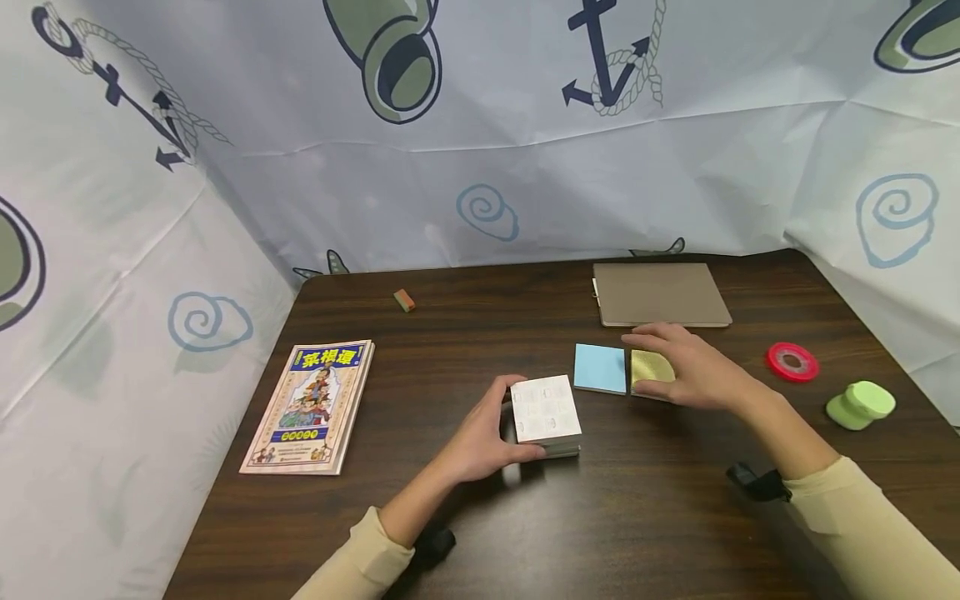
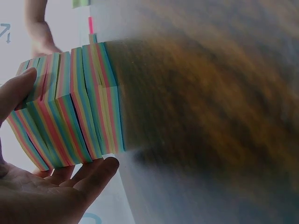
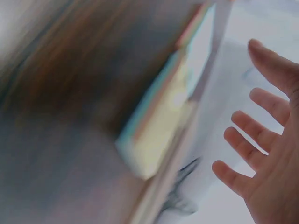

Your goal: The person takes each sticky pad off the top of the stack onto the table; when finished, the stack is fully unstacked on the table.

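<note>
Pinched striped sticky-note stack (image 1: pixel 546 408) between thumb and fingers of left hand (image 1: pixel 480 443) over surface's (image 1: pixel 637 517) middle, apparently to keep layers aligned. Spread fingers of right hand (image 1: pixel 703 371) about yellow sticky-note pad (image 1: pixel 649 367) at stack's 2 o'clock, without clear contact. Could not confirm light-green object (image 1: pixel 858 406) at stack's 3 o'clock as container.

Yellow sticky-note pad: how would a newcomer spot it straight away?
On the dark wood-grain table, find the taupe notebook near the back edge. Just in front of it, by the open right hand, sits the yellow sticky-note pad; its yellow top sets it apart from the light blue sticky-note pad at its left.
</note>
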Motion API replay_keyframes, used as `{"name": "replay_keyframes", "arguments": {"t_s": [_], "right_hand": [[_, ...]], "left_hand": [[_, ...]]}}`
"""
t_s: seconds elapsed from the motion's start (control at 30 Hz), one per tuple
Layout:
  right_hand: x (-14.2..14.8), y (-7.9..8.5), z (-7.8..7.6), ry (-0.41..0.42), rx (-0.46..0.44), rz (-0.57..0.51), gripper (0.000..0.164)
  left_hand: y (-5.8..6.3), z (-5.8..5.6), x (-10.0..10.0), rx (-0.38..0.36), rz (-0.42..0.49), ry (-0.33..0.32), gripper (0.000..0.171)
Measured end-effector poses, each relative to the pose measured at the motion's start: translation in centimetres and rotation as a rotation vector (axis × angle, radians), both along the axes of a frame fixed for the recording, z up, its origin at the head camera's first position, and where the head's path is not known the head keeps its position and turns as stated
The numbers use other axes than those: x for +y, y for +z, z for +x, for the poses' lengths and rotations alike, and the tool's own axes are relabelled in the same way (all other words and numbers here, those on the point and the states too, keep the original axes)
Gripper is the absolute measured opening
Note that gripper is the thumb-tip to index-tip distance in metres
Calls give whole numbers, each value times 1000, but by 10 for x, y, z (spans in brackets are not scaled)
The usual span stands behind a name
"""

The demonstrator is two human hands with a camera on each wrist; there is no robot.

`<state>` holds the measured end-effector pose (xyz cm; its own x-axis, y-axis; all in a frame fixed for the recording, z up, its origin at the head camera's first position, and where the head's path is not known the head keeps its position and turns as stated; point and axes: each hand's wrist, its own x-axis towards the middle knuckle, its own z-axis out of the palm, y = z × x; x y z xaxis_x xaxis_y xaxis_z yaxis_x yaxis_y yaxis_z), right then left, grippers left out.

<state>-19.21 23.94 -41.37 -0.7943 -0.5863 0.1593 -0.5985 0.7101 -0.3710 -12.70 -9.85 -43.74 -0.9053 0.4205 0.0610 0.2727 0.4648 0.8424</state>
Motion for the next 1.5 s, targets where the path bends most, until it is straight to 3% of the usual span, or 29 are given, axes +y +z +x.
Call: {"name": "replay_keyframes", "arguments": {"t_s": [0.13, 0.27, 0.43, 0.67, 1.2, 1.37, 1.5], "right_hand": [[-31, 21, 13, 78, 44, -38, 67], [-66, 32, 28, 177, 32, -43, 68], [-99, 32, 41, 301, 5, 10, 74], [-119, 24, 41, 398, 35, -10, 67], [-116, 30, 39, 351, 30, 0, 64], [-94, 37, 41, 265, -9, -38, 66], [-59, 38, 38, 172, -25, -70, 70]], "left_hand": [[0, 0, 0, 4, -15, 10, 93], [0, -2, 1, -5, -15, 3, 93], [2, -4, -1, -34, -13, -22, 90], [-1, -5, -2, -51, -24, -39, 87], [-2, -5, -4, -50, -14, -42, 86], [-5, -4, -4, -43, -20, -38, 87], [-5, -3, -3, -39, -15, -40, 88]]}}
